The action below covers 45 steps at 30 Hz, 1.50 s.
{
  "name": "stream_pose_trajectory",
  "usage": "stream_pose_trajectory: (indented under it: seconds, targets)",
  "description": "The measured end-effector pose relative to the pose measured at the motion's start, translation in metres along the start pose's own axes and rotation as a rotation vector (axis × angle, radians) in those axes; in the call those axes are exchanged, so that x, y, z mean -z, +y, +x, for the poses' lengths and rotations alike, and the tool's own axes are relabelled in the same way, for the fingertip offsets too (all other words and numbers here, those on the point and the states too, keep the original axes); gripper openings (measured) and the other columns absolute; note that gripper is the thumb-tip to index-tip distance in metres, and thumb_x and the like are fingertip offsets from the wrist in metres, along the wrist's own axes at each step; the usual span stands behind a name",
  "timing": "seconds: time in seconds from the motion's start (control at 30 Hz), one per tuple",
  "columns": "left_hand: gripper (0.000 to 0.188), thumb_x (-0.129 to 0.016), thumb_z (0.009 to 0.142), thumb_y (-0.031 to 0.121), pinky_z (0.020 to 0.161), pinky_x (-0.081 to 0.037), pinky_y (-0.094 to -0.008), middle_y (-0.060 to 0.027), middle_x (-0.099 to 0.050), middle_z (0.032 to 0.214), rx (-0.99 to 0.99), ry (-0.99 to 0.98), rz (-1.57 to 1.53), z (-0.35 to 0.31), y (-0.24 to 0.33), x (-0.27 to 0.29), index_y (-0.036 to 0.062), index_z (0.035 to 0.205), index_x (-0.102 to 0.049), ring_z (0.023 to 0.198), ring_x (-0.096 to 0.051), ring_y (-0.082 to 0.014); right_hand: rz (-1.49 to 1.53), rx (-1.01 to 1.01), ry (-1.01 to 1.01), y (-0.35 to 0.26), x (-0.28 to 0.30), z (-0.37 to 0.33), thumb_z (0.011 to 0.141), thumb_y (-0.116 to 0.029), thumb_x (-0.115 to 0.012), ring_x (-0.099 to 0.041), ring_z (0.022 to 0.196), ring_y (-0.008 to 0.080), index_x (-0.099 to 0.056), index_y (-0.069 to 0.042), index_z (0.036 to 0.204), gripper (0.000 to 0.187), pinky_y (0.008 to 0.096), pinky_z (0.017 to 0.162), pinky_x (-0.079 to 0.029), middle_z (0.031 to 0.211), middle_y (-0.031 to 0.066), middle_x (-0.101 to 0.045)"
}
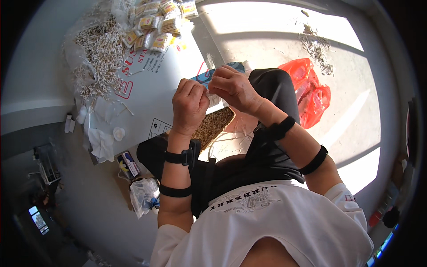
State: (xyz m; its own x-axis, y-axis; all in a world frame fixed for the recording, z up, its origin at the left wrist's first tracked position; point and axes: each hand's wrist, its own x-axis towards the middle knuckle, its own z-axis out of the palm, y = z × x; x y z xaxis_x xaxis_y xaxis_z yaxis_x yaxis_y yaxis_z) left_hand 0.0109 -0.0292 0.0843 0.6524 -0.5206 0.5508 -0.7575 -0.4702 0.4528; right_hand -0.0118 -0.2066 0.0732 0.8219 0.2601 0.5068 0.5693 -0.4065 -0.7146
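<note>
Above my lap, my left hand [190,106] and my right hand [235,89] meet with fingers pinched together. Whatever lies between the fingertips is too small and covered to name. A whitish, shiny piece [216,105] shows just below the right fingers; I cannot tell whether they hold it. Under the hands sits a container of thin brown sticks [215,124]. Behind them, a blue strip [205,77] lies at the edge of the grey board [164,89]. On that board, to the left, loose cotton swabs [100,53] spill from a clear bag, beside stacked swab packets [160,24].
A red plastic bag [307,91] stands on the floor right of my knee, with a pile of scraps [316,46] beyond. Crumpled white tissue [101,143] hangs at the board's near-left corner. Below are a small box [129,165] and a clear bag [144,196].
</note>
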Motion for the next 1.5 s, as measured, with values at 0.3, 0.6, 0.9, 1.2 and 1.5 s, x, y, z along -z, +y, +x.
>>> stream_pose_trajectory:
  seconds: [0.3,0.6,0.9,1.2,1.5]
  targets:
    - [0.013,-0.063,0.069,-0.005,0.063,-0.047,-0.0382,-0.0086,-0.054,0.077,0.052,0.051,0.050,-0.001,-0.012,-0.006,0.0029,0.076,-0.055,0.075,-0.053,-0.0286,-0.194,0.050,-0.016,0.015,0.003,0.009,0.074,-0.004,-0.067,-0.052,0.078,0.0292,-0.054,-0.003,0.080,0.014,0.0378,0.067,-0.045,0.080,0.0093,-0.050]
    - [0.014,-0.065,0.067,-0.002,0.069,-0.050,-0.0356,-0.0080,-0.053,0.081,-0.003,-0.145,0.167,-0.047,-0.023,-0.018,0.0036,0.077,-0.057,0.081,-0.053,-0.0265,-0.317,0.032,-0.115,0.034,-0.029,-0.039,0.070,-0.008,-0.072,-0.055,0.078,0.0264,-0.055,-0.006,0.076,0.019,0.0354,0.064,-0.050,0.080,0.0067,-0.051]
    - [0.033,-0.061,0.068,-0.001,0.089,-0.045,-0.0405,-0.0131,-0.056,0.107,0.134,-0.238,0.140,-0.061,-0.014,-0.022,0.0018,0.101,-0.057,0.103,-0.052,-0.0296,-0.259,-0.102,-0.129,0.038,-0.044,-0.060,0.073,-0.007,-0.070,-0.055,0.079,0.0303,-0.056,-0.005,0.078,0.015,0.0382,0.066,-0.049,0.083,0.0098,-0.053]
    - [0.060,-0.061,0.085,0.017,0.116,-0.019,-0.0440,-0.0122,-0.027,0.153,0.253,-0.445,0.225,-0.065,-0.009,-0.042,0.0064,0.140,-0.039,0.143,-0.023,-0.0270,-0.183,-0.115,-0.115,0.038,-0.048,-0.057,0.074,-0.010,-0.071,-0.055,0.073,0.0290,-0.059,-0.007,0.081,0.014,0.0372,0.062,-0.049,0.077,0.0083,-0.054]
    - [0.046,-0.057,0.090,0.017,0.100,-0.043,-0.0399,-0.0207,-0.045,0.138,0.488,-0.034,-0.130,-0.060,-0.021,-0.037,0.0016,0.131,-0.046,0.122,-0.050,-0.0320,-0.179,-0.138,-0.039,0.036,-0.048,-0.061,0.077,-0.009,-0.069,-0.058,0.075,0.0324,-0.059,-0.006,0.082,0.011,0.0380,0.063,-0.049,0.079,0.0099,-0.056]
